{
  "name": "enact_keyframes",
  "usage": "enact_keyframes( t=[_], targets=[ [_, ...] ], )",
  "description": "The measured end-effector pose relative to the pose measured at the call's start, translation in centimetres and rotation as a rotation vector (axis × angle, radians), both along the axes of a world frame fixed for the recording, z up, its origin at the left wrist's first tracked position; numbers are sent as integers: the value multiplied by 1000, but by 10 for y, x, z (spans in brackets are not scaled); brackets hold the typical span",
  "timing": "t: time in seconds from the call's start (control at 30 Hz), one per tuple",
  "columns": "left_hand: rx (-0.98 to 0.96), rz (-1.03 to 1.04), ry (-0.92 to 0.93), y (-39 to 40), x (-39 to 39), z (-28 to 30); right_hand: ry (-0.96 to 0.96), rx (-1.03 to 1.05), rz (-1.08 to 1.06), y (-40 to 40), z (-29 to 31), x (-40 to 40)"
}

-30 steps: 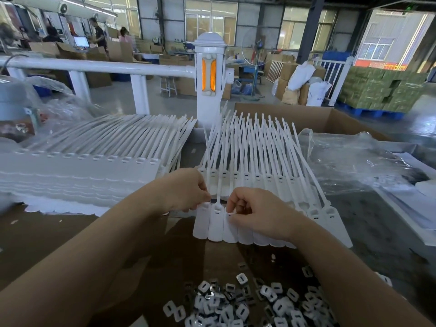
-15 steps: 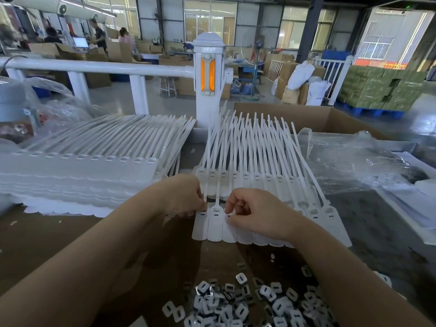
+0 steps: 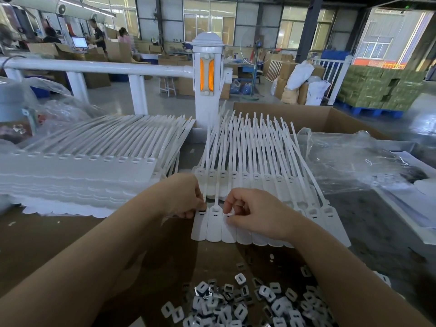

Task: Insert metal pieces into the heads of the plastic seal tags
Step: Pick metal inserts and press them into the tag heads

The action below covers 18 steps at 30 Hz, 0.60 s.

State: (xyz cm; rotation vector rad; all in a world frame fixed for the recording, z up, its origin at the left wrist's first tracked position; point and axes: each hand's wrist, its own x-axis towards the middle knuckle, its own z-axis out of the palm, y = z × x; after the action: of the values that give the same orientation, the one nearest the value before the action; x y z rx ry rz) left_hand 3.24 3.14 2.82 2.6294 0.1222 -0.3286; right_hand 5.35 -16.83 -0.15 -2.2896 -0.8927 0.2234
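A joined row of white plastic seal tags [image 3: 213, 226] lies in front of me, on top of a stack of more rows with long tails pointing away. My left hand [image 3: 181, 197] has its fingers curled down on the head of the leftmost tag [image 3: 200, 212]. My right hand [image 3: 254, 213] is curled over the third tag's head, fingertips pinched together there; what they pinch is hidden. A heap of small square metal pieces [image 3: 238, 303] with slots lies on the brown cardboard near me, between my forearms.
A second, larger stack of white tag rows [image 3: 77, 175] sits at left. Clear plastic bags [image 3: 349, 161] lie at right, an open cardboard box [image 3: 313, 119] behind. A white railing post with an orange reflector [image 3: 207, 74] stands just beyond the tags.
Both hands stay at the front tag row. My left hand has slid slightly down and right onto the leftmost tag's head; my right hand barely moved.
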Motion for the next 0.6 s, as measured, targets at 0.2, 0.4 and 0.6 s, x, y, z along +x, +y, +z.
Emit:
enact_keyframes(
  t=[0.2,0.4,0.6],
  targets=[
    [3,-12,-9,0,-3,2,-5,-22,20,0,0,0],
    [-59,-18,12,1,-5,8,4,-17,21,0,0,1],
    [37,-29,-28,-2,-4,5,2,-24,26,1,0,2]
  ],
)
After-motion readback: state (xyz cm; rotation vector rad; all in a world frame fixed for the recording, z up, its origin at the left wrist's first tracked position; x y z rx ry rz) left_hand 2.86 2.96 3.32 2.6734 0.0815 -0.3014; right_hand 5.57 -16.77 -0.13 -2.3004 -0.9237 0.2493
